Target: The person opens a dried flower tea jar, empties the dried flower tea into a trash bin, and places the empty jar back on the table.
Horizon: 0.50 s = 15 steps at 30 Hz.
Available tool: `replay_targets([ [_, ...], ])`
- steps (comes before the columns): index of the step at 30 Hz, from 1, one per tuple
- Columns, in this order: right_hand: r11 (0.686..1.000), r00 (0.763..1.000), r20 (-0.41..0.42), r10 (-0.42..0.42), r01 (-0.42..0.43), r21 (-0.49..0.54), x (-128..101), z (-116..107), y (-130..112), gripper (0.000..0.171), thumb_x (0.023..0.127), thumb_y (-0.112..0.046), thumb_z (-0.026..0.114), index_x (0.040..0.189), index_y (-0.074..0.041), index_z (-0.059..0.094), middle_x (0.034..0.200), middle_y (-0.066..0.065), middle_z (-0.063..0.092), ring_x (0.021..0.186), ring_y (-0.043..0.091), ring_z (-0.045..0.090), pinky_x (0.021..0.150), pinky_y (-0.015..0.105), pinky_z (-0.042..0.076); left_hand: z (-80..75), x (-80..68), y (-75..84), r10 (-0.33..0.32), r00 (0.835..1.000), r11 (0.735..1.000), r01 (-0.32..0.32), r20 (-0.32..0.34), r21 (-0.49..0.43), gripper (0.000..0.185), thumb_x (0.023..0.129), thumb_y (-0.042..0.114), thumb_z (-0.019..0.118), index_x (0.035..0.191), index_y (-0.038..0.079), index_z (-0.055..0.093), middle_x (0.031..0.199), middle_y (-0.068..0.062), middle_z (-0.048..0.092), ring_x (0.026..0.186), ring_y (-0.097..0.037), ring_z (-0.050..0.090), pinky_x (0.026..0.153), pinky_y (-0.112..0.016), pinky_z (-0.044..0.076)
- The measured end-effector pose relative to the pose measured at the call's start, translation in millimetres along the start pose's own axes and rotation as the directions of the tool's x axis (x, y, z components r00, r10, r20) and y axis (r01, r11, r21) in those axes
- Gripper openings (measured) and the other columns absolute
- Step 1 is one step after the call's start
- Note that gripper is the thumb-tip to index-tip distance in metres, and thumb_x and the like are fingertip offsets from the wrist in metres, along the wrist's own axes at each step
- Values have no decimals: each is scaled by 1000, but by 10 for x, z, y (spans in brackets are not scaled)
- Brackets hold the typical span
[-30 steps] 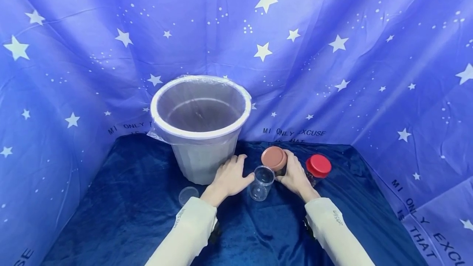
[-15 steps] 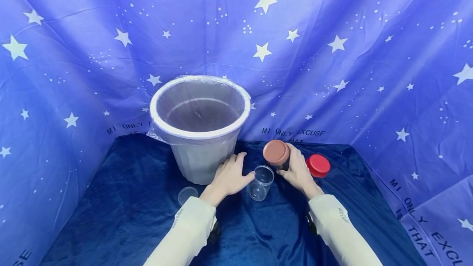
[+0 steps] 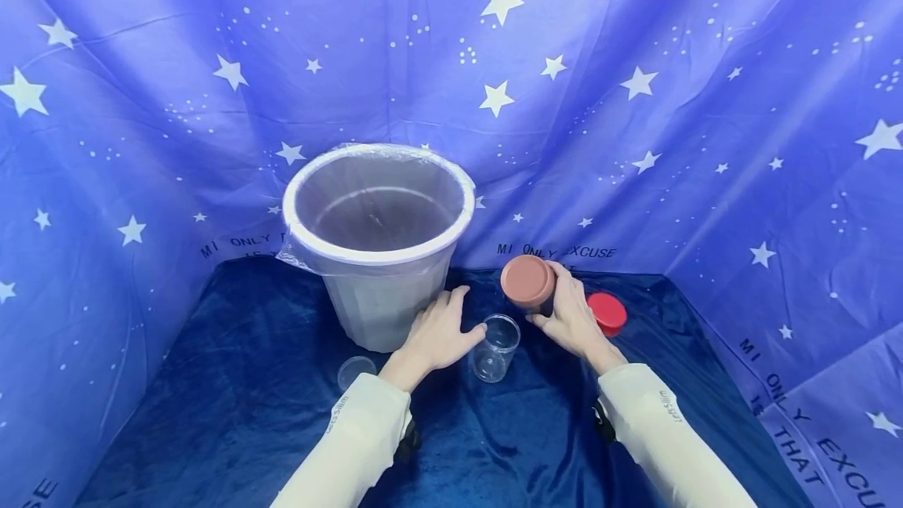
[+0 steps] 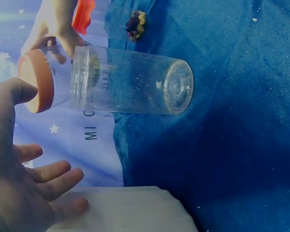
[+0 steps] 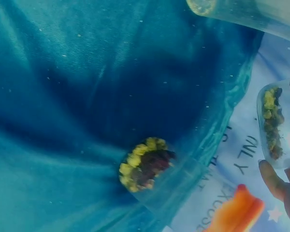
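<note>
My right hand (image 3: 570, 321) grips a clear jar with a brown lid (image 3: 527, 281). In the right wrist view this jar (image 5: 272, 123) holds yellow and dark dried bits at its bottom, raised over the cloth. An uncovered clear jar (image 3: 495, 353) stands upright between my hands, with nothing in it. Close to its left side is my left hand (image 3: 437, 333), fingers spread and grasping nothing, thumb tip right at the jar's rim. Behind my right hand stands a red-lidded jar (image 3: 607, 313), partly hidden; its yellow and dark contents (image 5: 144, 166) show in the right wrist view.
A large pale bin (image 3: 388, 306) lined with a clear bag stands behind my left hand. A clear round lid (image 3: 356, 373) lies on the dark blue cloth (image 3: 233, 414) left of my left wrist. Star-printed curtains (image 3: 367, 61) enclose the back and sides.
My right hand has lifted the brown-lidded jar upward, away from the red-lidded one. My left hand and the uncovered jar have stayed in nearly the same place.
</note>
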State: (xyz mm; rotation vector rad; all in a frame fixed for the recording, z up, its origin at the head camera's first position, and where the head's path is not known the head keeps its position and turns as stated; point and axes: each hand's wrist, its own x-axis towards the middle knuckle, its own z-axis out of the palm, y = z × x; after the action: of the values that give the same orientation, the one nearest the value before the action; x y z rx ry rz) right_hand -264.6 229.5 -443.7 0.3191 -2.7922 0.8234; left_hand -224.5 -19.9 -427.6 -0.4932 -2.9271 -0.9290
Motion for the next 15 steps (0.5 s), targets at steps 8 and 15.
replay_targets([
  [8, 990, 991, 31, -130, 132, -52, 29, -200, -76, 98, 69, -12, 85, 149, -9, 29, 145, 22, 44, 135, 42, 36, 97, 67, 40, -56, 2, 3, 32, 999, 998, -32, 8, -46, 73, 92, 48, 59, 150, 10, 36, 142, -19, 52, 128, -38, 54, 103, -52, 44],
  [15, 970, 972, 18, -234, 234, -69, -11, -245, -206, 94, 65, -8, 83, 146, -9, 36, 143, 18, 48, 133, 42, 39, 102, 64, 38, -103, -12, 29, 130, 991, 988, -127, 31, -89, 79, 94, 49, 58, 155, 10, 27, 149, -19, 45, 136, -37, 46, 110, -51, 40],
])
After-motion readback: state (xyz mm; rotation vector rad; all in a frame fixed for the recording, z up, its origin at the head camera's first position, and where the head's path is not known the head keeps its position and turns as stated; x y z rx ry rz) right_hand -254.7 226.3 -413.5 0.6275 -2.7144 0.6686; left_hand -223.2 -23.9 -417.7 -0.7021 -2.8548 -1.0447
